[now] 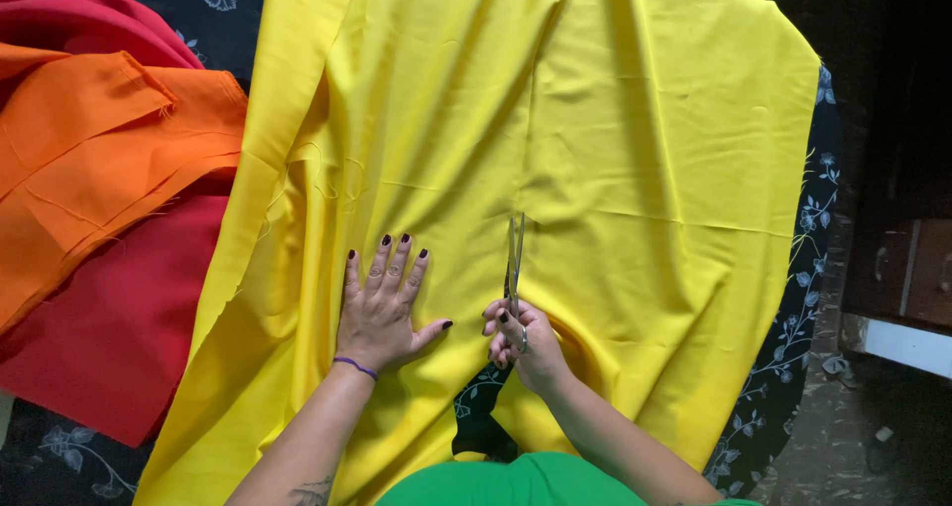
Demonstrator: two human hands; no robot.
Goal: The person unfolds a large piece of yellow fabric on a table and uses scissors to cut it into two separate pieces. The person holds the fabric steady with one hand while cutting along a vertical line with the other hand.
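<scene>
A large yellow cloth (pixel 595 119) lies spread over a table with a dark flowered cover (pixel 793 337). My left hand (pixel 382 303) presses flat on the cloth, fingers apart, left of a cut. My right hand (pixel 524 342) grips metal scissors (pixel 515 268) whose blades point away from me along the cut's line. The cut runs from the near edge up the middle, and the dark cover shows through the split (pixel 481 407).
Orange cloth (pixel 89 159) lies folded on red cloth (pixel 109 337) at the left of the table. Beyond the table's right edge are a dark floor (pixel 853 437) and a wooden piece of furniture (pixel 907 268).
</scene>
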